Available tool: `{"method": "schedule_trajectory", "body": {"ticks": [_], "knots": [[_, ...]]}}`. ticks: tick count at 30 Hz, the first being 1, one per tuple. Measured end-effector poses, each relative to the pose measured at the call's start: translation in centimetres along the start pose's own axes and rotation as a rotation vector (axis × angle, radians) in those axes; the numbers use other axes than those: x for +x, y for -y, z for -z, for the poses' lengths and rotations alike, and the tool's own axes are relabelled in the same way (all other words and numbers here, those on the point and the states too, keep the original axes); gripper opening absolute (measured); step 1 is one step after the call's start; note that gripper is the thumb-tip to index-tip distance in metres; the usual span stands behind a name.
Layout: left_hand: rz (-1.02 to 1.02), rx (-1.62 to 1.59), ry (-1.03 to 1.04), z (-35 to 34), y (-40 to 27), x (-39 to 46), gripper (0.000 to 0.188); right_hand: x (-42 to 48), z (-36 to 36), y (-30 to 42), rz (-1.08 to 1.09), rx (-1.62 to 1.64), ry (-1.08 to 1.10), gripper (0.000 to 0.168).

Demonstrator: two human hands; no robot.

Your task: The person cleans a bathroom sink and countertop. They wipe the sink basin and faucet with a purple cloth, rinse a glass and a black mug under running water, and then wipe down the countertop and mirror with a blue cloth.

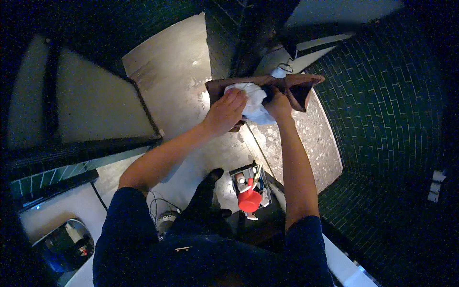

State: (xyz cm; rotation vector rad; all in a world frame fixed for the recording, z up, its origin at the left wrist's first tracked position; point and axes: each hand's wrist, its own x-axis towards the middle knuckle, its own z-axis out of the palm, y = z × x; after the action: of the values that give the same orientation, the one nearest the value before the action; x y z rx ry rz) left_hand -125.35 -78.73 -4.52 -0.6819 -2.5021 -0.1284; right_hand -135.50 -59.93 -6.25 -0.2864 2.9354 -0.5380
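Observation:
A brown bag-like item (220,87), probably fabric or leather, is held up in front of me with its dark inside partly showing. My left hand (229,109) lies with its fingers over a crumpled white bundle (252,95), cloth or thin plastic, at the bag's left part. The lower end of the bundle hangs bluish towards my right hand (279,106). That hand is bent in at the dark middle of the bag, its fingertips hidden, so its grip is unclear. A small white piece with a dark loop (279,71) sits at the bag's upper edge.
By my feet stands a caddy (233,175) holding a red plastic vessel (250,201) and bottles. A cable (153,206) lies left of my legs. Dark green tiled wall (376,104) rises on the right, beside a speckled stone surface (304,143). A dark bin-like container (66,244) is lower left.

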Motion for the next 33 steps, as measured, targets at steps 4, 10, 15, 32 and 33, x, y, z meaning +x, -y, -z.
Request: {"method": "schedule_trajectory", "body": {"ticks": [4, 10, 15, 32, 33], "knots": [[0.216, -0.249, 0.678, -2.7, -0.6, 1.4, 0.027, 0.1, 0.6, -1.4, 0.000, -0.067, 0.096, 0.027], [0.395, -0.359, 0.628, -7.0, 1.2, -1.7, 0.038, -13.5, 13.6, 2.1, 0.085, 1.220, -0.487, 0.018], [0.165, -0.974, 0.373, 7.3, -11.0, 4.9, 0.072, -27.2, 15.8, -5.6, -0.362, 1.243, -0.506, 0.034], [-0.259, -1.761, 0.976, 28.6, -56.7, 2.0, 0.039, -82.3, 20.4, -3.9, -1.055, 0.530, -1.744, 0.047], [-0.293, -1.857, 1.137, 31.2, -58.4, 0.0, 0.035, -84.3, 17.2, -4.7, -1.062, 0.563, -1.976, 0.059]]}}
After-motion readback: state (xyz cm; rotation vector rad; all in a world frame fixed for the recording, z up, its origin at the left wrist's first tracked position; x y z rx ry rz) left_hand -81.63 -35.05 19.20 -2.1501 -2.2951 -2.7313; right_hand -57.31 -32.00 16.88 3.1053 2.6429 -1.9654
